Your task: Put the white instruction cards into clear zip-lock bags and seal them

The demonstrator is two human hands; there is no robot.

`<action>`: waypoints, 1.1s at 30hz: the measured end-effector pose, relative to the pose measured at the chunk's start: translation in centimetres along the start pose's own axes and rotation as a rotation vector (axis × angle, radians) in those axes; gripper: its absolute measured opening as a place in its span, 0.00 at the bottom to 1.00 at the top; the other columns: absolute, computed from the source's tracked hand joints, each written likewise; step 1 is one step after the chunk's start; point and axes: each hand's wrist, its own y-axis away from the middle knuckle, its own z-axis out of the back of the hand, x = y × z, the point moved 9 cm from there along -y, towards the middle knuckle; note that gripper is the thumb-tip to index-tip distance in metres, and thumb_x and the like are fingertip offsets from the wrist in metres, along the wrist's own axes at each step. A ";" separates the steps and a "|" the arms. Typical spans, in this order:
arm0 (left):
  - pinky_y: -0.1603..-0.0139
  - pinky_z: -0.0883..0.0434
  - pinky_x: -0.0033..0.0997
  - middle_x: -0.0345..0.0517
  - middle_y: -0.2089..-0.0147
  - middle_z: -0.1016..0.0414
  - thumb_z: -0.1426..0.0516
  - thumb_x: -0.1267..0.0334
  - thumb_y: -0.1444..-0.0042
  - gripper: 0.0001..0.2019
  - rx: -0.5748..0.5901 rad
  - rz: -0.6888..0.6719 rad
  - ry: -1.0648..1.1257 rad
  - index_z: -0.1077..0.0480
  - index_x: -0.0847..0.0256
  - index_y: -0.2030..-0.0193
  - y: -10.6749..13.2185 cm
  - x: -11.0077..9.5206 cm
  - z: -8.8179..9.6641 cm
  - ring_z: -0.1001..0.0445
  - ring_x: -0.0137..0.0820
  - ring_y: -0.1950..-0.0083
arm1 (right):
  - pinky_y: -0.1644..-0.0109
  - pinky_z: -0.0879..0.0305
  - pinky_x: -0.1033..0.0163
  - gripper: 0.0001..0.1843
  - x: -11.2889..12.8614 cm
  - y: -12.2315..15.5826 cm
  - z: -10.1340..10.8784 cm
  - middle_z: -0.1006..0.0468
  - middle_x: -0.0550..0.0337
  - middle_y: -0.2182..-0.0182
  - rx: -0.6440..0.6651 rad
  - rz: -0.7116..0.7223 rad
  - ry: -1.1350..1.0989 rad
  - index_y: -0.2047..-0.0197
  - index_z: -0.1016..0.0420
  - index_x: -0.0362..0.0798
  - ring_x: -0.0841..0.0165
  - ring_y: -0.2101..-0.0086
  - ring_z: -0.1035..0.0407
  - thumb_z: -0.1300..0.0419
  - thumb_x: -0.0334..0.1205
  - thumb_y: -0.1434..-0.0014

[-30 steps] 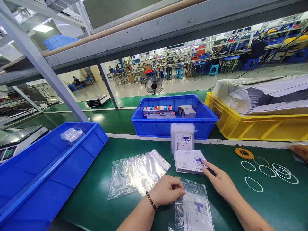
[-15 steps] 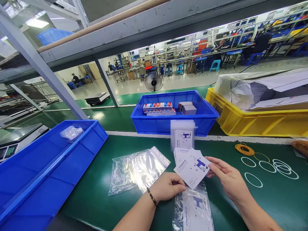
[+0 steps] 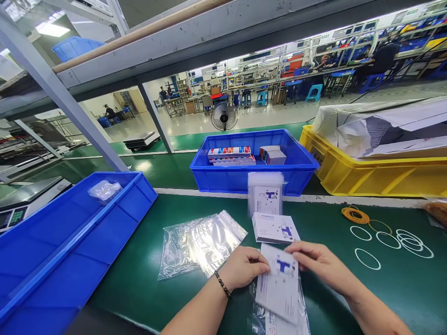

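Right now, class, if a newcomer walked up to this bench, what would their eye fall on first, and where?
Most likely the big bright-blue plastic bin filling the left side, matched by the bright-yellow plastic bin at the right. Then, at the front centre, the white rectangular card printed in blue, held in the right hand over a clear plastic bag.

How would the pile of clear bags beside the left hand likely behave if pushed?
The clear bags would probably flex, since they look thin and wrinkled. Glossy and loosely fanned, they may slide over one another. Lying flat on the green table, they seem unlikely to tip.
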 end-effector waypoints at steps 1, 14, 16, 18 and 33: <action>0.68 0.35 0.25 0.42 0.73 0.29 0.42 0.67 0.56 0.04 -0.016 -0.022 -0.004 0.25 0.65 0.75 0.0 -0.2 0.0 0.33 0.27 0.70 | 0.70 0.37 0.62 0.17 0.4 0.1 -1.3 0.29 0.60 0.74 0.118 0.041 0.059 0.73 0.23 0.48 0.69 0.75 0.36 0.43 0.54 0.50; 0.71 0.36 0.26 0.41 0.74 0.30 0.36 0.57 0.65 0.16 -0.096 0.144 0.277 0.31 0.66 0.72 -0.1 1.6 -0.2 0.33 0.26 0.74 | 0.66 0.40 0.63 0.14 -1.0 0.2 -3.3 0.35 0.64 0.74 0.211 -0.018 0.014 0.62 0.29 0.49 0.69 0.72 0.39 0.43 0.47 0.50; 0.73 0.37 0.26 0.39 0.79 0.33 0.38 0.56 0.63 0.14 -0.109 0.157 0.275 0.34 0.65 0.78 -0.1 1.6 -0.1 0.35 0.26 0.76 | 0.69 0.41 0.65 0.17 -1.3 0.1 -3.0 0.40 0.68 0.78 0.158 -0.055 -0.033 0.59 0.31 0.49 0.71 0.75 0.42 0.41 0.46 0.53; 0.74 0.38 0.26 0.39 0.80 0.33 0.38 0.57 0.63 0.14 -0.129 0.141 0.272 0.35 0.65 0.79 -0.1 1.4 0.0 0.35 0.25 0.77 | 0.71 0.42 0.66 0.17 -1.4 0.2 -3.2 0.42 0.69 0.79 0.159 -0.092 -0.064 0.61 0.31 0.49 0.72 0.76 0.43 0.40 0.47 0.55; 0.76 0.42 0.23 0.37 0.80 0.34 0.42 0.67 0.61 0.04 -0.123 0.128 0.145 0.31 0.66 0.78 0.1 1.6 -0.6 0.39 0.23 0.77 | 0.76 0.42 0.67 0.17 0.3 0.1 -5.0 0.35 0.64 0.81 0.128 0.016 0.182 0.80 0.37 0.48 0.71 0.78 0.41 0.48 0.52 0.48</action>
